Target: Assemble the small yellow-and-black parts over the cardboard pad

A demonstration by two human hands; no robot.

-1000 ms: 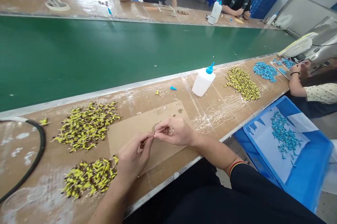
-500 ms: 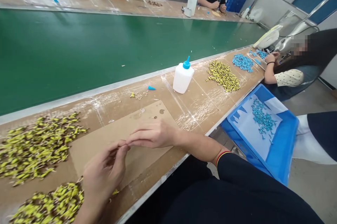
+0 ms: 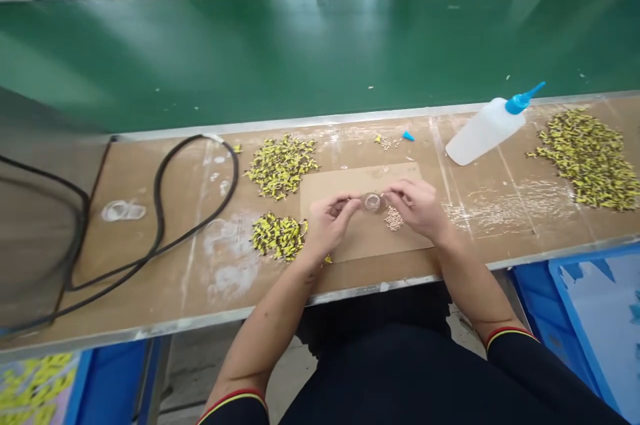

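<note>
My left hand (image 3: 330, 224) is closed in a pinch left of a small clear round dish (image 3: 373, 202); what its fingertips hold is too small to make out. On the dish's other side my right hand (image 3: 415, 206) also pinches, with a tiny pale speck at its fingertips. Just below the right fingers lies a heap of small beige pieces (image 3: 394, 218). Dish and heap are on a cardboard sheet (image 3: 365, 245). Two piles of small yellow-and-dark pieces, an upper pile (image 3: 283, 167) and a lower pile (image 3: 277, 236), lie to the left.
A white bottle with a blue nozzle (image 3: 485, 132) stands on the right, before another yellow pile (image 3: 590, 158). A blue cap (image 3: 408, 136) lies behind the sheet. Looped black cable (image 3: 159, 205) crosses the left side. Beyond runs a green belt (image 3: 320, 58). Blue trays (image 3: 575, 305) sit below right.
My view has swung left and down. The hands, whose fingertips met before, are now apart on either side of the dish. Dish and beige heap have come into sight.
</note>
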